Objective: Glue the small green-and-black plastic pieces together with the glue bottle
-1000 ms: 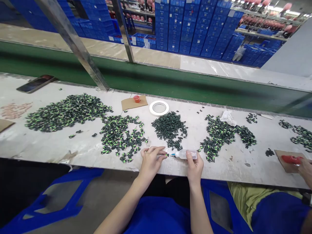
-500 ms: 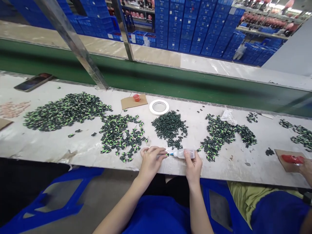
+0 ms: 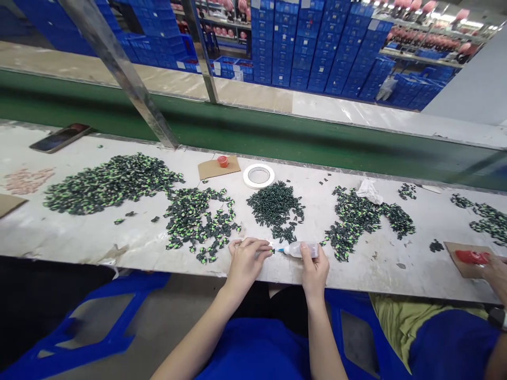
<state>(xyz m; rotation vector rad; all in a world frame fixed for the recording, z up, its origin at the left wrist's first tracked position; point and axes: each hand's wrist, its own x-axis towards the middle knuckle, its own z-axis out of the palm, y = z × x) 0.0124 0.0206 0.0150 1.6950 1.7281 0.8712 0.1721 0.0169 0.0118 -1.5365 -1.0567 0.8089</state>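
Note:
Near the table's front edge, my left hand point(image 3: 246, 262) pinches a small dark green part point(image 3: 272, 251) between thumb and fingertips. My right hand point(image 3: 316, 269) is closed round a translucent white bottle point(image 3: 295, 249), held on its side. The bottle's blue tip points left and is close to the small part; whether they touch is too small to tell. Just beyond the hands lies a pile of small dark green pieces point(image 3: 273, 203). Black and bright-green parts point(image 3: 198, 214) are heaped to the left, and a similar heap point(image 3: 356, 216) lies to the right.
A white tape roll point(image 3: 259, 176) and cardboard with a red cap point(image 3: 222, 161) lie behind the piles. A phone point(image 3: 60, 138) is at the far left. At the right edge, a person's hand point(image 3: 495, 275) is at a red object point(image 3: 471, 257) on cardboard.
The view has shifted slightly. My hands keep nearly the same pose, with the bottle tip still near the small part. The other person's hand at the right has moved slightly.

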